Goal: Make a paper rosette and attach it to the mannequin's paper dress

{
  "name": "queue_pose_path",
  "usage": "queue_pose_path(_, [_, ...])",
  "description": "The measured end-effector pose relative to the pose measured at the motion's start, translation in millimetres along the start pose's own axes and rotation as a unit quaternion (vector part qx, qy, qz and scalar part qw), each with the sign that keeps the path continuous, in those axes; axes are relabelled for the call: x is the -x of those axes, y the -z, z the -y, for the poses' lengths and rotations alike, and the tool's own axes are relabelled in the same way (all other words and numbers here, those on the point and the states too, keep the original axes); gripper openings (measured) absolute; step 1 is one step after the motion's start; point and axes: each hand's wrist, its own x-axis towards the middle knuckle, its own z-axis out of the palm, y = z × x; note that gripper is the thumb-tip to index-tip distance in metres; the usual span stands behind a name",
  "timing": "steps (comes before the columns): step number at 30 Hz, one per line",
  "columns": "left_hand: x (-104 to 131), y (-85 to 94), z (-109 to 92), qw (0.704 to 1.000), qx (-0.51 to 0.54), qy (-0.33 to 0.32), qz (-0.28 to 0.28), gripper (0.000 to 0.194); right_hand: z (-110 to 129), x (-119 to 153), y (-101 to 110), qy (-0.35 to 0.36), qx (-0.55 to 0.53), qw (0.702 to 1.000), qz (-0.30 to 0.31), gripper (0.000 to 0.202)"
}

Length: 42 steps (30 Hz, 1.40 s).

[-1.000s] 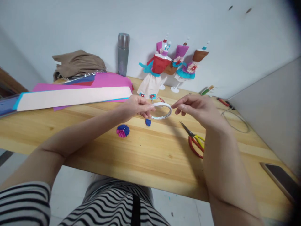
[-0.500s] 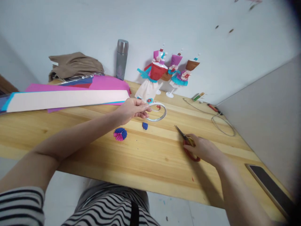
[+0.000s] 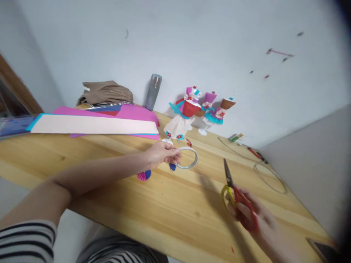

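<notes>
My left hand pinches the edge of a white tape roll above the table. My right hand, slightly blurred, holds scissors with one red and one yellow handle, raised off the wood, blades pointing up and away. Below my left hand lie a pink and blue pleated paper rosette, partly hidden by my forearm, and a small dark blue piece. Behind the tape stands a small dress figure with a red top and cream skirt.
More paper-dressed figures and a grey bottle stand by the wall. At the left lie coloured paper sheets and brown cloth. A cable curls at the right; a phone lies at the lower right.
My right hand has lifted the scissors off the table and turned them more upright. My left hand still holds the tape roll. The camera view has tilted up, so the scene sits lower.
</notes>
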Motion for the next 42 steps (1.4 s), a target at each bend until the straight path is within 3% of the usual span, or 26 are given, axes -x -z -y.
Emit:
queue_pose_path(2, [2, -1.3, 0, 1.000, 0.001, 0.003, -0.010, 0.018, 0, 7, -12, 0.005, -0.130, 0.992, 0.009, 0.050])
queue_pose_path(4, [3, -2.4, 0, 1.000, 0.000, 0.002, -0.014, 0.018, 2, 9, -29, -0.002, -0.176, 0.982, 0.074, 0.064])
queue_pose_path(6, [4, -3.3, 0, 1.000, -0.005, 0.003, -0.008, 0.018, 8, 8, -50, -0.015, -0.194, 0.964, 0.179, 0.076])
queue_pose_path(10, [7, -5.3, 0, 1.000, -0.022, -0.002, 0.003, 0.017, 36, 6, -85, -0.051, -0.212, 0.950, 0.223, 0.049])
queue_pose_path(13, [9, -7.7, -1, 0.999, -0.041, -0.003, 0.014, 0.015, 53, 3, -97, -0.017, -0.214, 0.940, 0.267, 0.071])
queue_pose_path(15, [10, -9.1, -2, 0.998, -0.051, -0.002, 0.025, 0.015, 58, 0, -99, -0.016, -0.213, 0.935, 0.284, 0.075])
queue_pose_path(20, [13, -11.9, -3, 0.998, -0.052, -0.008, 0.039, 0.015, 61, -9, -99, 0.008, -0.228, 0.928, 0.296, 0.057])
queue_pose_path(30, [13, -11.2, -3, 0.998, -0.045, -0.015, 0.041, 0.013, 70, -11, -97, 0.000, -0.272, 0.904, 0.331, 0.054])
queue_pose_path(42, [13, -11.9, -4, 0.998, -0.060, -0.001, 0.028, 0.011, 64, -6, -83, -0.011, -0.259, 0.917, 0.304, 0.062])
